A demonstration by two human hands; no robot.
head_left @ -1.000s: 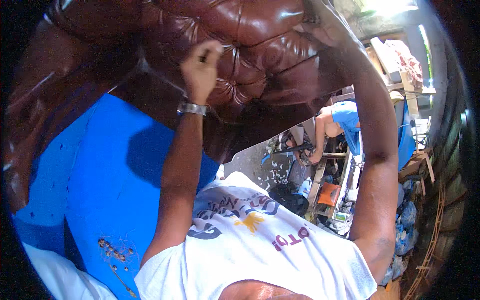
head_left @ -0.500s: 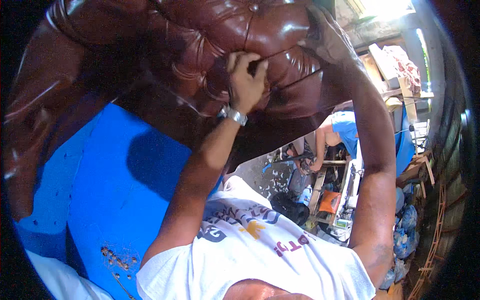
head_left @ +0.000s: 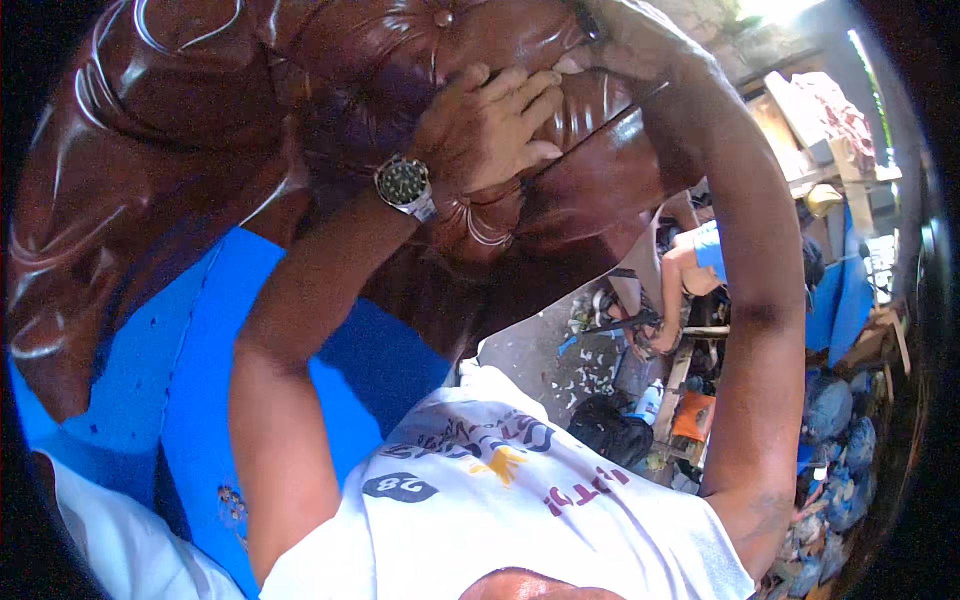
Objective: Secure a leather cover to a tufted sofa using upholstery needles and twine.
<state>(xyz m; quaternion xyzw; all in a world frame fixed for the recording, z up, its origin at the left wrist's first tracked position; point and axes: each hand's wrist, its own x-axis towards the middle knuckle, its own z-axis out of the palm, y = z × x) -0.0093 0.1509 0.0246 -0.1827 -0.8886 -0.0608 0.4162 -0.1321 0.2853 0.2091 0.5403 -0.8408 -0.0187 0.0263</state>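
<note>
Glossy brown leather upholstery (head_left: 350,75), tufted with buttons and deep pleats, fills the upper part of the head view. My left hand (head_left: 495,130), with a metal watch (head_left: 404,184) on its wrist, lies across the tufts. Its fingers are stretched out and a little apart on the leather, and nothing shows in them. Close by on the right, my right hand (head_left: 625,45) reaches over the upper edge of the same piece. Only its thumb tip shows clearly against the leather; the other fingers are hidden. One covered button (head_left: 443,18) sits above my left hand.
Blue fabric or foam (head_left: 215,400) spreads below the leather at left, with white cloth (head_left: 120,540) beside it. Beyond my right arm, another person's arm (head_left: 675,290) works low down near an orange packet (head_left: 692,415). Stuffed bags (head_left: 830,440) and timber pieces line the right side.
My left hand has gone from curled fingers to lying flatter on the leather, its wrist turned so the watch face shows. The view has shifted; my right hand stays at the upper edge.
</note>
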